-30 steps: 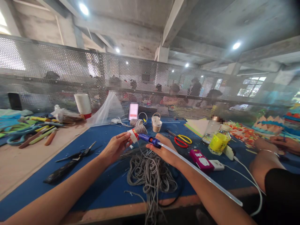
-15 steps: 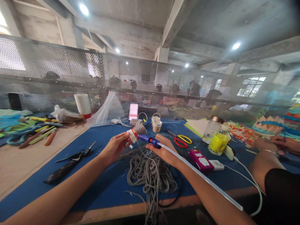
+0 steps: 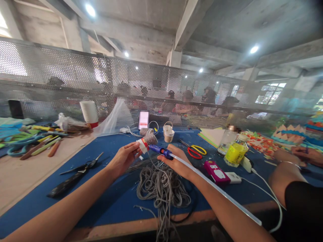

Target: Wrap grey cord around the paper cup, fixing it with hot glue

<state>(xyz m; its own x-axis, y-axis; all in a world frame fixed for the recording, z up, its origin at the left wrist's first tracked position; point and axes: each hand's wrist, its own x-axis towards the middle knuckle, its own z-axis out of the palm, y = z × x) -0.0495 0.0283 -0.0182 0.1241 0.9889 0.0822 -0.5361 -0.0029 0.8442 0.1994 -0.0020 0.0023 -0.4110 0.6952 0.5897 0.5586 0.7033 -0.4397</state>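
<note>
My left hand [image 3: 123, 158] is closed on a small white paper cup [image 3: 143, 145] with a red rim, partly wrapped in grey cord, held above the blue table mat [image 3: 113, 198]. My right hand [image 3: 178, 162] grips a blue glue gun [image 3: 160, 150] whose nozzle touches the cup. A long clear glue stick [image 3: 214, 188] runs back from the gun along my right forearm. A heap of grey cord [image 3: 161, 186] lies on the mat under both hands.
Black scissors [image 3: 83, 166] lie left of my hands, red-and-yellow scissors [image 3: 195, 149] to the right. A pink box [image 3: 216, 172], a white adapter with cable [image 3: 233, 177] and a yellow bottle [image 3: 233, 153] stand right. Another person's arm [image 3: 285, 171] rests at far right. A mesh screen [image 3: 161, 90] closes the back.
</note>
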